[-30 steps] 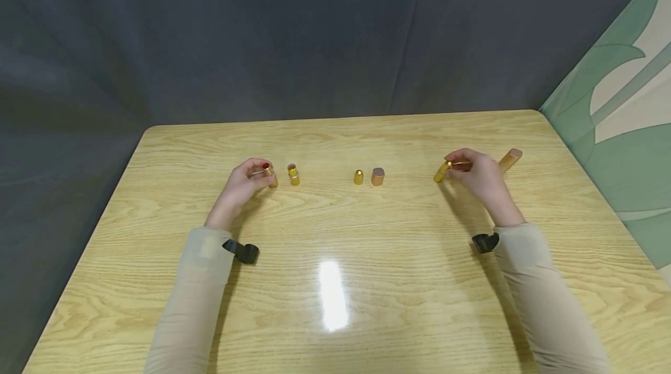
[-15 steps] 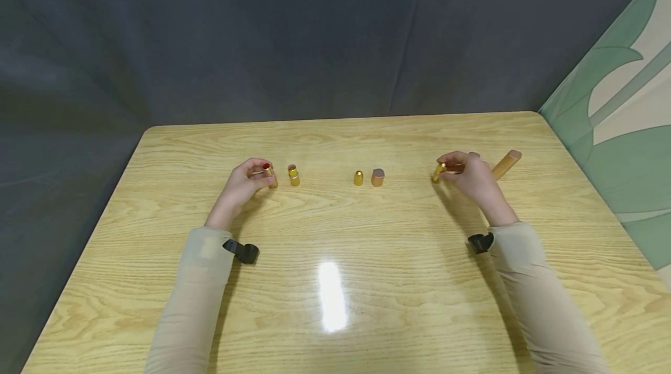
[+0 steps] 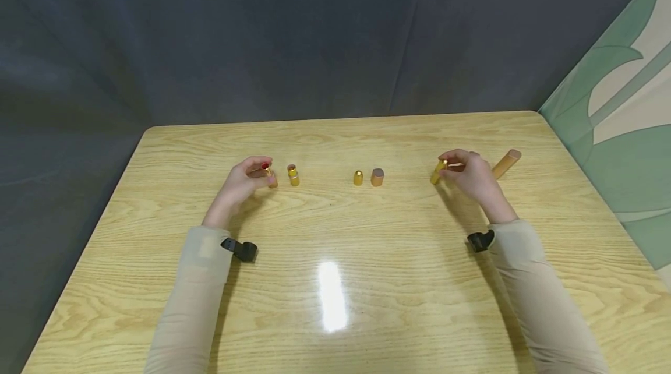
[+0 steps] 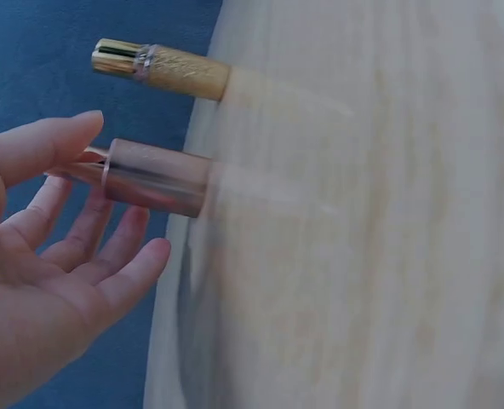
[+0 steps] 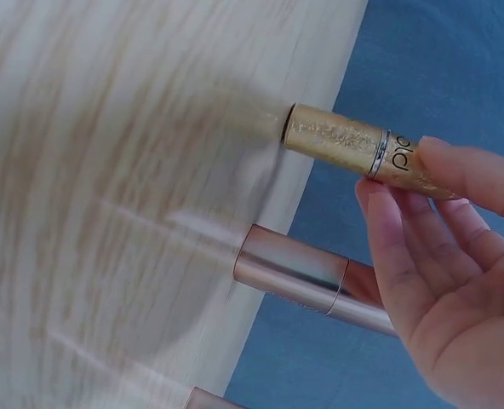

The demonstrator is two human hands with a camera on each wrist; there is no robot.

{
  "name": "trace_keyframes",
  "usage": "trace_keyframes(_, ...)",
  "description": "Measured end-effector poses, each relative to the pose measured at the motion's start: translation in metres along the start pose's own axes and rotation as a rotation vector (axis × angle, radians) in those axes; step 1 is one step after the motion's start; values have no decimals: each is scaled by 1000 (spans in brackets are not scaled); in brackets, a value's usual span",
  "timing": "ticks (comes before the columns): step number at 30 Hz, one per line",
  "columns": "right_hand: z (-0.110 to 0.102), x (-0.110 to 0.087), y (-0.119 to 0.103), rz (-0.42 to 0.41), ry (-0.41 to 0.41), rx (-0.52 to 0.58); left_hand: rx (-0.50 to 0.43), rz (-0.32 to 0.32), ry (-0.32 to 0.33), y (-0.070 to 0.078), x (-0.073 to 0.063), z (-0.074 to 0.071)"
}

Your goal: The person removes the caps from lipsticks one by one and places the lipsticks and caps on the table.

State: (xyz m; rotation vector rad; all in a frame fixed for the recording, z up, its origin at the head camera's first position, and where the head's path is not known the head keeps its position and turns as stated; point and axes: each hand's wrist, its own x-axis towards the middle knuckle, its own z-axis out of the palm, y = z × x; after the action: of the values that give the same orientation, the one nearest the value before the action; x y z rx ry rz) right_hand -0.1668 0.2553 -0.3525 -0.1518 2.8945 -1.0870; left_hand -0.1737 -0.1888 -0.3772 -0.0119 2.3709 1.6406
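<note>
My left hand (image 3: pixel 240 186) is clamped by thumb and fingertips on the narrower top part of a shiny rose-gold cylindrical tube (image 4: pixel 157 177), which stands upright toward the far left of the table (a little red shows at its top in the head view). Just to its right, and untouched, stands a gold tube with a textured lower body, a silvery ring and a bare shiny collar (image 4: pixel 163 68).

My right hand (image 3: pixel 478 179), well apart on the right side, is clamped on a gold textured cylindrical tube with dark lettering (image 5: pixel 337 136); thumb and fingers close on its upper part, above the silvery band. I can't tell whether its lower end touches the table. Just to the right of it stands a smooth rose-gold tube with a seam round it (image 5: pixel 290 273), partly hidden behind my fingers, and further right a tall copper-coloured tube with a flat top (image 3: pixel 507 164).

Between my hands, side by side but apart, stand a small gold dome-topped cap (image 3: pixel 358 177) and, just right of it, a copper-coloured angular cap with a brownish flat top (image 3: pixel 377 177).

Everything is on a pale yellow wood-grain table (image 3: pixel 388 246), with a dark blue cloth (image 3: pixel 293 36) beyond its far edge.
</note>
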Motion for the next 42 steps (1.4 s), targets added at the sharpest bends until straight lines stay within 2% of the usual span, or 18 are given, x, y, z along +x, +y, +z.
trace_keyframes(7, -2, 0, -4, 29, 1, 46, -35, 13, 23, 7, -3, -7)
trace_keyframes(10, -3, 0, -6, 39, 12, 80, -42, 35, 73, 11, -4, -6)
trace_keyframes(17, -1, -2, -13, 41, 54, 123, -95, 140, 242, 24, -6, 2)
trace_keyframes(21, 0, -3, -20, 51, 82, 165, -139, 188, 289, 32, -8, 9)
trace_keyframes(27, 5, -3, -33, 49, 93, 358, -131, 223, 281, 44, -11, 21)
trace_keyframes(31, 10, -1, -44, 31, 56, 481, -116, 240, 283, 49, -12, 27)
trace_keyframes(36, 21, 2, -57, 29, -4, 532, -96, 245, 243, 55, -13, 36)
trace_keyframes(42, 35, 6, -70, 13, -47, 505, -78, 247, 183, 59, -14, 50)
